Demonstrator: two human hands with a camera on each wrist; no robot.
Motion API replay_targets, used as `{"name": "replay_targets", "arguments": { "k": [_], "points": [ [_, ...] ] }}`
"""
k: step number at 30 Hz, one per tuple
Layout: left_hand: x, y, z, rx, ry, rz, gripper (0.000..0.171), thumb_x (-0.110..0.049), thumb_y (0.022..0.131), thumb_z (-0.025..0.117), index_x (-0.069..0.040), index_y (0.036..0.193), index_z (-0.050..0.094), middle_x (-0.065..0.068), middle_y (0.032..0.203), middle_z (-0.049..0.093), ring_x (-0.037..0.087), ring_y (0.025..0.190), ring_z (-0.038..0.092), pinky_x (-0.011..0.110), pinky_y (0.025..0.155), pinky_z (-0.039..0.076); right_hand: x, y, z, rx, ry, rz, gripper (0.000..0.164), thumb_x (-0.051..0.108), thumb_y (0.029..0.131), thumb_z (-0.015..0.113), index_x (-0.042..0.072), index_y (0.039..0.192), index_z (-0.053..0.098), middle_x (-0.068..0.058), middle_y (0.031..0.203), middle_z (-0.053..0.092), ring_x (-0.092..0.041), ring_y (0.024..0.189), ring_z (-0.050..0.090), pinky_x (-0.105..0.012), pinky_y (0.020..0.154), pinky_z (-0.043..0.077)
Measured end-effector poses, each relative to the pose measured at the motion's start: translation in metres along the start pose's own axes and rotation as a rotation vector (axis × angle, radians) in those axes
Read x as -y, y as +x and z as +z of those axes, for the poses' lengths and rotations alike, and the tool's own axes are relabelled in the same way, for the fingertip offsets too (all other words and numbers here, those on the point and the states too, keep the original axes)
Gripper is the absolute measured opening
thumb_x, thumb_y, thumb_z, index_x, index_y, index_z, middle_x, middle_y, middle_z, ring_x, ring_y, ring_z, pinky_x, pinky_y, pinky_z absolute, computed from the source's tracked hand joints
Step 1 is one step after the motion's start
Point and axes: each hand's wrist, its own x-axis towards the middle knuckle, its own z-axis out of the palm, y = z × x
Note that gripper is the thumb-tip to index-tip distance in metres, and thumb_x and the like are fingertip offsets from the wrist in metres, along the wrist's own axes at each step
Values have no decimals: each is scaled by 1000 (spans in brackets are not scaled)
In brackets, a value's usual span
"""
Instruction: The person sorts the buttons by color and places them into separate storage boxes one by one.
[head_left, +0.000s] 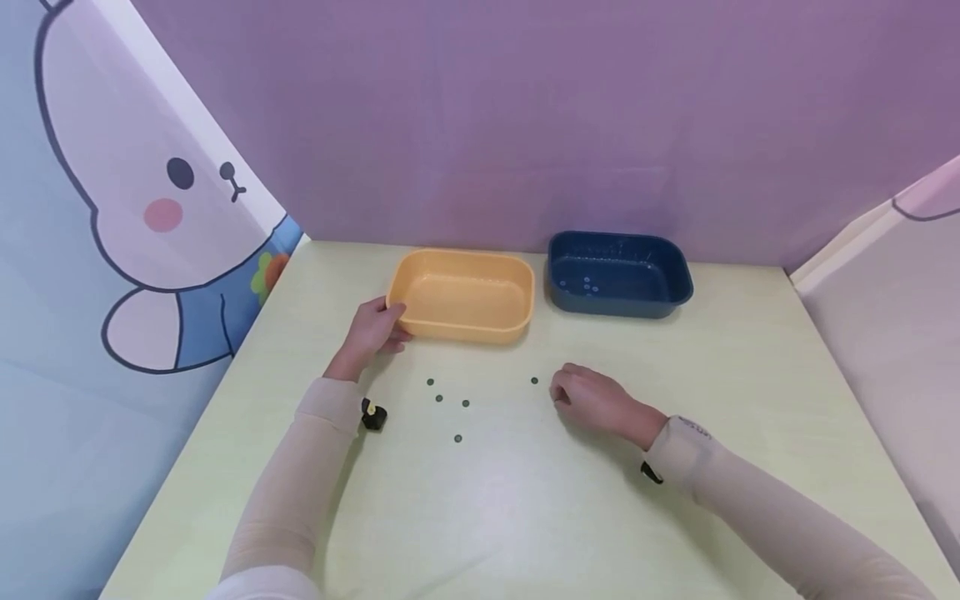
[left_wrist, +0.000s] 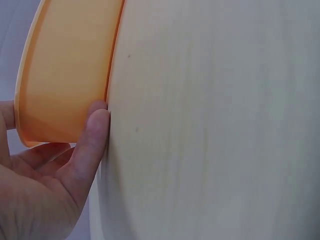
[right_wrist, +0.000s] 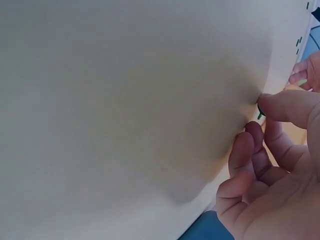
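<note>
My left hand (head_left: 375, 327) grips the left end of a yellow-orange plastic tray (head_left: 465, 334). Its thumb lies at the rim while the other fingers rest along the outer wall, down by the table in the left wrist view. Over the table on the right, my right hand (head_left: 597, 402) has its fingers curled. In the right wrist view a dark sliver of a small green disc (right_wrist: 259, 107) shows at the thumb tip, pinched against the index finger. Just left of that hand lies another small green disc (head_left: 535, 381).
Several more green discs, among them a nearest one (head_left: 458, 438), lie scattered on the pale table (head_left: 525, 517) between the arms. A navy tray (head_left: 611, 306) holding several small discs stands right of the yellow-orange one. A purple backdrop (head_left: 465, 125) rises behind both trays.
</note>
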Motion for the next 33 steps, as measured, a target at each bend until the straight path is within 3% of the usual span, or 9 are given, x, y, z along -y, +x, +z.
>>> {"name": "replay_targets", "arguments": {
  "k": [5,15,23,28,33],
  "points": [
    [0,-2,-1,-5,-1,-3,51,-34,103,51,-10,148,48,19,113,65,23,83,70,34,72,61,-3,0,3,-38,45,-30,17,-2,89,63,14,84,65,6,83,59,-11,76,52,-31,72,49],
    [2,-3,-1,10,-3,-7,50,-35,104,51,-11,148,48,18,116,64,23,86,70,35,74,61,-8,3,0,-48,110,-59,13,2,90,68,14,93,71,8,86,64,-10,79,57,-33,76,52],
    [1,-3,-3,40,-2,2,56,-46,103,52,-11,147,49,17,114,64,24,92,70,36,77,60,-14,21,-23,-108,376,-2,9,6,94,69,8,99,75,5,86,68,-15,83,59,-34,76,52],
    [3,-3,-4,44,-11,-5,59,-48,102,53,-12,148,48,17,115,65,23,91,70,35,77,60,-13,35,-43,-196,441,15,12,9,94,70,4,104,75,-2,90,69,-21,86,60,-36,77,51],
    [6,-3,-5,52,-1,-5,61,-50,103,52,-12,150,46,17,117,64,23,94,69,36,79,60,-13,50,-56,-252,471,37,11,12,95,71,8,105,75,-4,93,69,-22,87,59,-35,76,49]
  ]
}}
